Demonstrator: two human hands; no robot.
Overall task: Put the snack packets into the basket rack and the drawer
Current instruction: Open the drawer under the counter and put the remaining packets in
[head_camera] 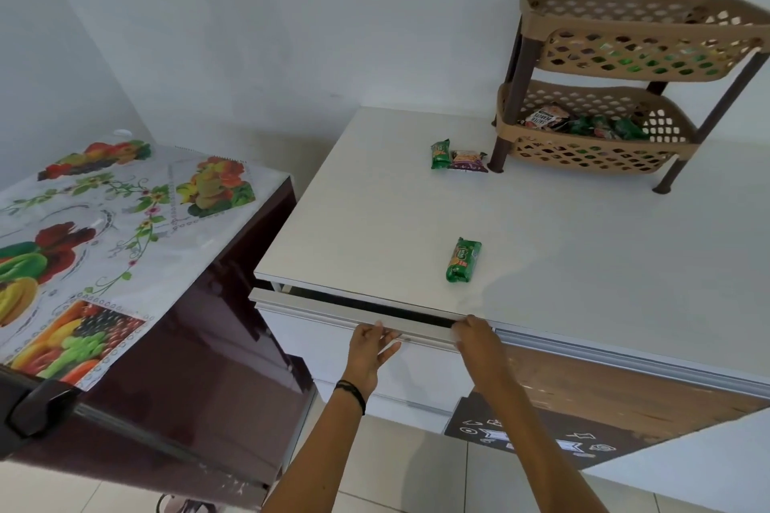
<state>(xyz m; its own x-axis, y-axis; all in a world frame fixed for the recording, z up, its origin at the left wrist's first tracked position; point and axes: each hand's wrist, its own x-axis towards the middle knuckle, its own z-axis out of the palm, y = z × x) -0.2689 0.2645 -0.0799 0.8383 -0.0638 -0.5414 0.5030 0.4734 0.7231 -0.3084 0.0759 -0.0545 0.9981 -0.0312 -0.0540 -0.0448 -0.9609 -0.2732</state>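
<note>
Together, left hand [368,350] and right hand [479,342] grip the barely-open drawer [333,309], inside hidden.

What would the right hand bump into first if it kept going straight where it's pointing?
The drawer handle, which the right hand already grips. Just behind that it would probably meet the front edge of the counter, though depth is unclear.

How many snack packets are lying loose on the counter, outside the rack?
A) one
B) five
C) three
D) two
C: three lie loose on the counter: a green packet beside a purple packet near the leg of the rack, and a second green packet nearer the drawer.
</note>
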